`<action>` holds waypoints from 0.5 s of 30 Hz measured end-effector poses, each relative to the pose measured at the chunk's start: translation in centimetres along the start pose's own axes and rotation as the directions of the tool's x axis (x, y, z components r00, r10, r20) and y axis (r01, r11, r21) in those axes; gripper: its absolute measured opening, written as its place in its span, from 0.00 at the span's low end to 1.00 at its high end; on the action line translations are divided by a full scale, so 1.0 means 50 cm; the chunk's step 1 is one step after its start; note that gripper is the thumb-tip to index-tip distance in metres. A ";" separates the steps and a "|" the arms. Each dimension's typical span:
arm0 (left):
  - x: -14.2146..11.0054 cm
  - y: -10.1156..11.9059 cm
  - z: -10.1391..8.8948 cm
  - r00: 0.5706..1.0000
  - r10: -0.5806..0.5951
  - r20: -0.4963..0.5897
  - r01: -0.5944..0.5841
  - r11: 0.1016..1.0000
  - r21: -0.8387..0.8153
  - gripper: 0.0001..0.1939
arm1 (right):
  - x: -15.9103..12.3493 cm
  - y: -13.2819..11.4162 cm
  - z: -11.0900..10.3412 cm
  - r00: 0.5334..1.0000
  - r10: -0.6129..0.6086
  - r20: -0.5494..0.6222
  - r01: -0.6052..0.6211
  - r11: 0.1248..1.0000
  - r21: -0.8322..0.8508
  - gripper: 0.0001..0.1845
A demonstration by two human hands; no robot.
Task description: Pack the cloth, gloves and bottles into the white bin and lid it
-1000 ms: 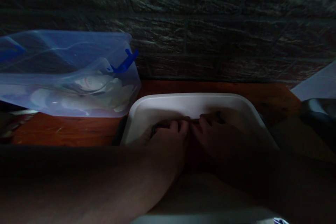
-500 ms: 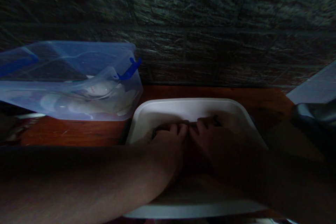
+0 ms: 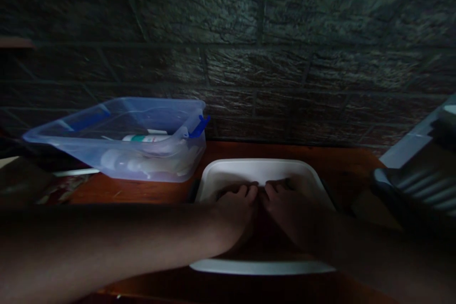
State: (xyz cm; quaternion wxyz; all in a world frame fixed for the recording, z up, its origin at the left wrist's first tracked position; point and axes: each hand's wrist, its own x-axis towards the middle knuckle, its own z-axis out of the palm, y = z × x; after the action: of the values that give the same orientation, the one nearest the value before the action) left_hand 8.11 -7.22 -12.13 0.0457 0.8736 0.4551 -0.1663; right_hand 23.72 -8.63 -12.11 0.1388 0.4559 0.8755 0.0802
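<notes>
Both of my hands are down inside a white plastic basin [image 3: 249,164] with rounded corners. My left hand [image 3: 237,209] has its fingers bent and pointing down toward the middle. Close beside it, almost touching, my right hand [image 3: 285,206] is curled the same way. Something dark lies beneath the fingers, but shadow hides what it is. The inside of the basin between my wrists looks dark reddish brown, and I cannot tell whether that is cloth, water or shade.
The basin stands on a reddish wooden counter [image 3: 142,192] against a dark stone-tiled wall [image 3: 231,66]. At left, a clear plastic bin [image 3: 194,164] with blue latches holds a white bottle [image 3: 142,137] and other pale items. A dark, ribbed object [image 3: 420,185] stands at right.
My view has tilted up, so the bin and basin sit lower and appear smaller. Both hands stay in the basin, close together, with the fingers slightly shifted.
</notes>
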 end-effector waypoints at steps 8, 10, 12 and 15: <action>-0.001 -0.018 -0.005 0.999 0.052 -0.008 -0.052 0.997 0.061 0.28 | 0.021 0.010 0.072 0.992 -0.029 -0.126 0.021 0.998 -0.059 0.24; -0.009 -0.019 -0.015 0.999 0.040 -0.001 -0.040 0.998 0.050 0.27 | 0.022 0.011 0.062 0.995 -0.043 -0.093 0.037 0.997 -0.069 0.23; -0.014 -0.018 -0.021 1.000 0.006 0.014 -0.006 1.000 -0.005 0.26 | 0.021 0.011 0.048 0.998 -0.047 -0.045 0.044 0.997 -0.068 0.22; -0.014 -0.011 -0.019 0.998 -0.064 0.011 0.065 0.997 -0.046 0.25 | 0.016 0.011 0.033 0.999 -0.024 -0.023 0.023 0.999 -0.044 0.21</action>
State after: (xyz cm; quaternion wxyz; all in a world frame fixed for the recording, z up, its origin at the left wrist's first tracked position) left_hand 7.50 -7.24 -10.98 0.0626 0.8564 0.4865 -0.1613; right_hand 24.24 -7.65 -13.66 0.1394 0.4415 0.8803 0.1032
